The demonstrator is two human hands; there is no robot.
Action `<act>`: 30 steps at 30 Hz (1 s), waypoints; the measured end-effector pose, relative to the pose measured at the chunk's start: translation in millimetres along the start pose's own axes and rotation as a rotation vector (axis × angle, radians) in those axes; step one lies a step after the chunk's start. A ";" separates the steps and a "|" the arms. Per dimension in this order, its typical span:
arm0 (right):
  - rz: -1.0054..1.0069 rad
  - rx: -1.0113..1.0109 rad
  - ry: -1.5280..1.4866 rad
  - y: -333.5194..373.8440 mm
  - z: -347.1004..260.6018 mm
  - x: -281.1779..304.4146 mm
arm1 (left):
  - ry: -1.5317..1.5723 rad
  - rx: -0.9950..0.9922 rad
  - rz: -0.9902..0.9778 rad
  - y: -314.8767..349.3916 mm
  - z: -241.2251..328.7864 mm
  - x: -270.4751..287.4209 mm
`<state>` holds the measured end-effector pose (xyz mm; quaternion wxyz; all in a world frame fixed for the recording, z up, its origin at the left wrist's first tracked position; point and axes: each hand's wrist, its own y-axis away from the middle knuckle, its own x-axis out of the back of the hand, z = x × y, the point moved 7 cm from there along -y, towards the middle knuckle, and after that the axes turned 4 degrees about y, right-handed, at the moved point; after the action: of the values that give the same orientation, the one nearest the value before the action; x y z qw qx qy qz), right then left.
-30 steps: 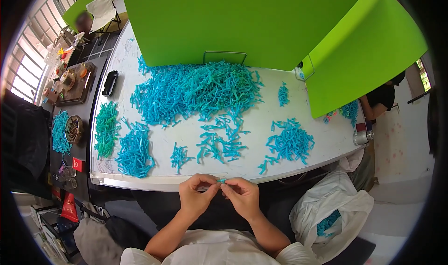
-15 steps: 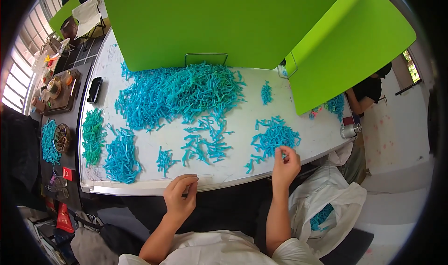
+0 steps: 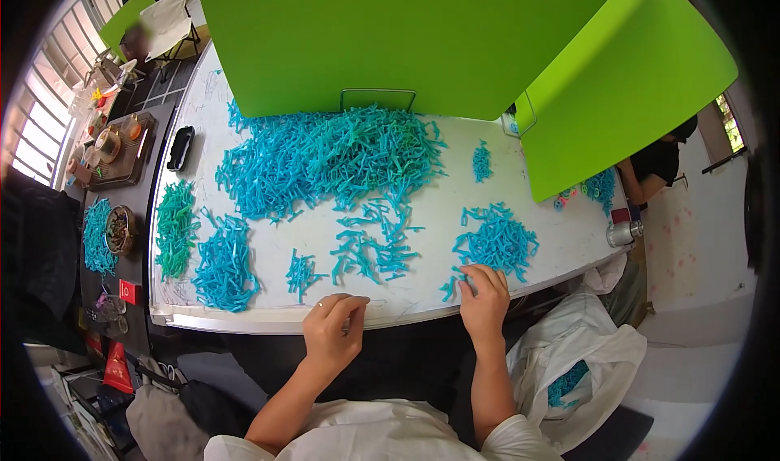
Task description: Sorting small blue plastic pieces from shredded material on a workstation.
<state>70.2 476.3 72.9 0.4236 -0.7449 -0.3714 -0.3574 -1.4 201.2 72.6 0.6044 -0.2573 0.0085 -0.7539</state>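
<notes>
From the person's head, one fisheye view looks down, near the left hand (image 3: 331,328) and right hand (image 3: 485,303), across the white table (image 3: 569,233); toward its bent rim, shapes are perhaps distorted.

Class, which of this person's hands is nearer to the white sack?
Right. The right hand is ahead and left of the white sack; the left hand is also to its left, but much farther off.
</notes>
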 end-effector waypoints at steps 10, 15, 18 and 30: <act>-0.073 -0.079 -0.024 0.4 4.4 -5.6 | -0.039 -0.035 -0.006 2.4 -4.1 1.5; 0.074 -0.001 0.016 -2.9 -6.3 4.5 | -0.103 -0.016 0.025 2.6 -8.8 4.8; 0.047 -0.232 -0.312 -0.6 -0.5 0.7 | -0.161 -0.046 0.038 -0.1 -7.0 5.7; -0.109 0.238 -0.092 -108.6 -46.1 -77.7 | -0.082 -0.070 0.041 7.2 -3.2 7.0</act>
<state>-69.2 455.1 64.5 0.4713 -0.6837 -0.4702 -0.2989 2.9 191.8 70.2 0.6101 -0.3089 0.0153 -0.7295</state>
